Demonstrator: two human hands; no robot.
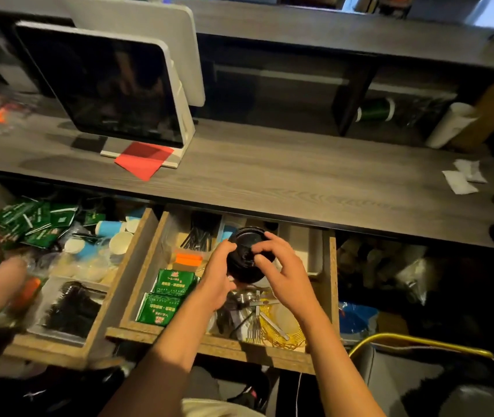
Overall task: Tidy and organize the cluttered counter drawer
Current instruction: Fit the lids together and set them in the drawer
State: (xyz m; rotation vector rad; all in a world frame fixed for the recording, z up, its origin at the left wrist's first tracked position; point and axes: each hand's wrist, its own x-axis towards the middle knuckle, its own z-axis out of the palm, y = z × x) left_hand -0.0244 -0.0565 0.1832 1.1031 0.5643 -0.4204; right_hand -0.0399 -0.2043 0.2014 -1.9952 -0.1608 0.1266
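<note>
Both forearms reach up from the near edge over the open drawer [137, 296]. The left hand [217, 278] and the right hand [284, 275] grip a stack of black lids [247, 257] from either side, fingers curled on its rim, above the forks [254, 323]. Green packets [164, 296] lie left; the counter [269, 173] runs beyond.
</note>
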